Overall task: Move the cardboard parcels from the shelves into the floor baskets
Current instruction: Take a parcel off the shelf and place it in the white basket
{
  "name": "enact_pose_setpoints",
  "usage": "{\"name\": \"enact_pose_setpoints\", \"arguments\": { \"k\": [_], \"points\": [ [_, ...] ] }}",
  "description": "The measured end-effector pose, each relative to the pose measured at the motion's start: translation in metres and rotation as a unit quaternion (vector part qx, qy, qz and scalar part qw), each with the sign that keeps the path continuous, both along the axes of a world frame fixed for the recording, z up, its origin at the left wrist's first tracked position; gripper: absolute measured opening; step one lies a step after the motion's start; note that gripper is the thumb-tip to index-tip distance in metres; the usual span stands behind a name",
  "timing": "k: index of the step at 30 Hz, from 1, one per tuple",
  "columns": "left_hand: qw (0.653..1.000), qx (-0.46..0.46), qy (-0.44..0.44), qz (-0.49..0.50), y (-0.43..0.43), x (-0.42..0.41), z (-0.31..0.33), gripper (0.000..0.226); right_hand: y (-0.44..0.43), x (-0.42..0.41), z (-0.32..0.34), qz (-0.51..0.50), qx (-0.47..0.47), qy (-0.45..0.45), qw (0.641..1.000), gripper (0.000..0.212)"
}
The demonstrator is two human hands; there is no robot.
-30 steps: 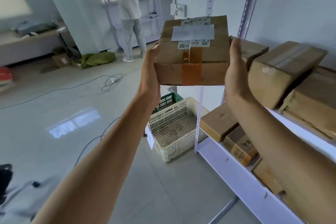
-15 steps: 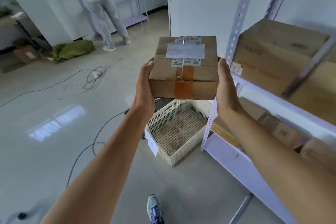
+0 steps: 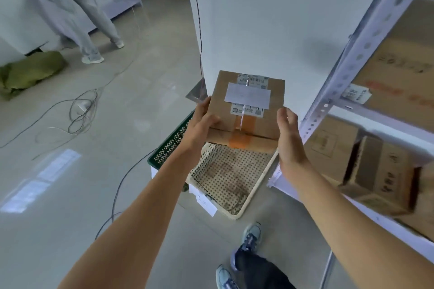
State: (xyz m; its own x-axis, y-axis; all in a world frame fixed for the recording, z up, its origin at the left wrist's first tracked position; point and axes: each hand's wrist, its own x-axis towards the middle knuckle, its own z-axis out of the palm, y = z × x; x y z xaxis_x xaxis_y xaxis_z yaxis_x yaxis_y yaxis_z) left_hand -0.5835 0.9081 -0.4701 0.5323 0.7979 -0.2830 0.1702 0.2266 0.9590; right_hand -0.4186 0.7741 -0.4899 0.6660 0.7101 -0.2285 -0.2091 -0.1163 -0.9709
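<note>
With the left grip [image 3: 202,122] clasping the parcel [image 3: 246,110] by its edge and the right grip [image 3: 287,138] flat-palmed at its side, lower it level into the cream basket [image 3: 258,186] directly beneath before releasing.

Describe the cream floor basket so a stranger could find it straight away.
Find the white metal shelving on the right, stacked with cardboard boxes. Two mesh baskets sit on the floor at its near post. Yours is the cream basket nearer the shelf, with a white paper tag, unlike the dark green basket beside it.
</note>
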Motion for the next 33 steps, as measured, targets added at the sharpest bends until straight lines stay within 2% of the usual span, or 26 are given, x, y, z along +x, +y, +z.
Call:
{"name": "enact_pose_setpoints", "arguments": {
  "k": [2, 9, 12, 17, 23, 27, 30, 33],
  "points": [
    [0.999, -0.003, 0.043, -0.029, 0.022, 0.013, -0.018, 0.080, 0.018, 0.010, -0.023, -0.016, -0.018, 0.013, 1.000, 0.008],
    [0.980, -0.029, 0.150, -0.126, 0.104, 0.061, -0.097, 0.083, 0.080, 0.047, -0.119, -0.048, -0.086, 0.054, 0.994, 0.051],
    [0.975, -0.062, 0.173, -0.129, 0.131, 0.079, -0.141, 0.084, 0.101, 0.057, -0.158, -0.043, -0.130, 0.053, 0.989, 0.066],
    [0.963, -0.071, 0.214, -0.150, 0.166, 0.107, -0.223, 0.077, 0.127, 0.070, -0.232, -0.058, -0.180, 0.085, 0.978, 0.063],
    [0.956, -0.055, 0.250, -0.144, 0.198, 0.130, -0.340, 0.053, 0.158, 0.067, -0.336, -0.104, -0.209, 0.159, 0.959, 0.072],
    [0.951, -0.052, 0.267, -0.144, 0.210, 0.144, -0.418, 0.067, 0.178, 0.075, -0.406, -0.128, -0.214, 0.174, 0.953, 0.075],
    [0.946, -0.038, 0.290, -0.141, 0.220, 0.152, -0.498, 0.072, 0.196, 0.078, -0.486, -0.150, -0.220, 0.173, 0.948, 0.075],
    [0.927, -0.050, 0.341, -0.147, 0.231, 0.163, -0.566, 0.074, 0.216, 0.083, -0.557, -0.166, -0.224, 0.178, 0.944, 0.076]
  ]
}}
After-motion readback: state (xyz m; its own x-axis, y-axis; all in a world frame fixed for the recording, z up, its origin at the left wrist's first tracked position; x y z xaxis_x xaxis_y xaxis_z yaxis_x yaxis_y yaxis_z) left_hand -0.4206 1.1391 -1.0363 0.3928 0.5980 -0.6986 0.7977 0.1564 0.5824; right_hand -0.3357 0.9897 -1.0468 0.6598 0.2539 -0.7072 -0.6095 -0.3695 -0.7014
